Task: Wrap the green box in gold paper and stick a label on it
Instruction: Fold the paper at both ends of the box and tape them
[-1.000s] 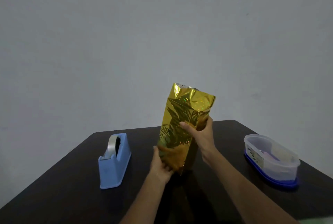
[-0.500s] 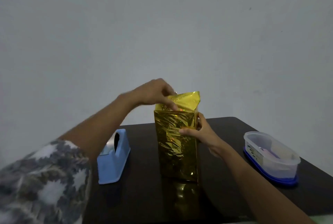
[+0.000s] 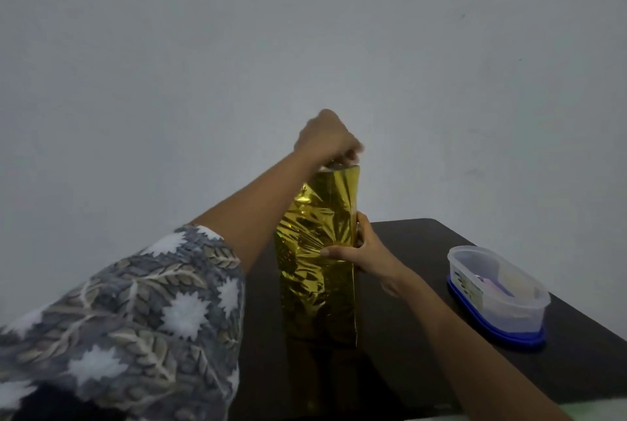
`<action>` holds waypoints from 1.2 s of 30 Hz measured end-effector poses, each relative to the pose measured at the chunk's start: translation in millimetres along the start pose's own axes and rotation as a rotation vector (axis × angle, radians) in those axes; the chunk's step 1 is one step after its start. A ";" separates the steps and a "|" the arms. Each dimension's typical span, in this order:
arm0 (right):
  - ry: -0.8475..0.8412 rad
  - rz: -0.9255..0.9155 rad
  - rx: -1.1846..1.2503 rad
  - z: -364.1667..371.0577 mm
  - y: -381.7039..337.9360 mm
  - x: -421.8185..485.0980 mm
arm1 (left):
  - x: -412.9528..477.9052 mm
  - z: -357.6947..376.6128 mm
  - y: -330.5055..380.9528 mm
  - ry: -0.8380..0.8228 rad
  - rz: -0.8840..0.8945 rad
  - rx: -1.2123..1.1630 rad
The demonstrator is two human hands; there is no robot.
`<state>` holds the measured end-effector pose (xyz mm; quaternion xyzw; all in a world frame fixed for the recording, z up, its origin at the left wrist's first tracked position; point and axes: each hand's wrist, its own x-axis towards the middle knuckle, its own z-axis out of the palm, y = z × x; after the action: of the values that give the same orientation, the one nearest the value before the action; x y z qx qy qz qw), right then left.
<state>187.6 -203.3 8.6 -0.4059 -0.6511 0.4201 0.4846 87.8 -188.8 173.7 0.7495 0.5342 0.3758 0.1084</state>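
Standing upright on the table, gold-wrapped box, left hand pinching its top edge, right hand gripping its side.

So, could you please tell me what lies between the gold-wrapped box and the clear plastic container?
In the head view, only the right hand, gripping the gold-wrapped box, and a stretch of bare dark table lie between it and the clear plastic container.

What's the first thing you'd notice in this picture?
The shiny gold-wrapped box standing tall in the middle of the dark table. The left hand pinches its top while the right hand grips its side. A clear tub with a blue base sits near the table's right edge.
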 end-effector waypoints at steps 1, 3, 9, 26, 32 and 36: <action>0.000 -0.004 -0.003 0.3 0.3 -0.1 | 2.2 -5.2 -2.0 0.038 -0.020 -0.061; -0.003 -0.007 -0.005 0.2 0.5 -0.6 | -4.8 -6.3 -3.7 -0.030 -0.018 0.117; -0.008 -0.005 -0.001 1.2 -1.5 -1.4 | -20.4 2.6 -4.7 -0.082 0.107 0.077; 0.257 -0.122 0.600 7.8 2.9 -7.1 | -83.6 28.0 -181.7 -0.306 -0.147 -0.646; 0.309 -0.211 0.312 -1.4 -28.3 0.7 | -84.3 35.3 -182.3 -0.228 -0.099 -0.657; 0.287 -0.218 0.244 0.3 -35.1 1.3 | -84.5 32.8 -183.5 -0.225 -0.094 -0.616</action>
<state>182.8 -213.3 41.9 -0.3271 -0.5597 0.3791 0.6603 -34.3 -181.0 9.6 0.6928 0.4142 0.4290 0.4054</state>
